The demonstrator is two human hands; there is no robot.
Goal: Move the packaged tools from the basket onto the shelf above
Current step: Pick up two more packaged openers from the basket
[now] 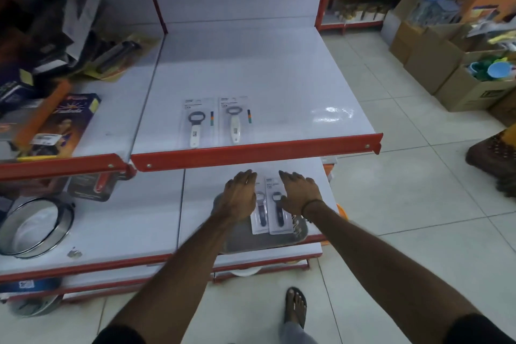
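Note:
Two packaged tools with dark handles lie side by side in a grey basket (237, 241) on the lower shelf: the left pack (259, 216) and the right pack (277, 211). My left hand (240, 195) hovers over the left side of the basket, fingers spread, holding nothing. My right hand (300, 193) rests flat beside the right pack, fingers apart; I cannot tell if it touches the pack. On the upper shelf (279, 78) two packaged tools with white handles (196, 124) (234, 121) lie flat near the red front edge.
The upper shelf's red rail (257, 151) runs just above my hands. Boxed goods (55, 120) crowd the left shelf section. A metal ring pan (36, 227) sits lower left. Cardboard boxes (446, 64) stand on the tiled floor at right.

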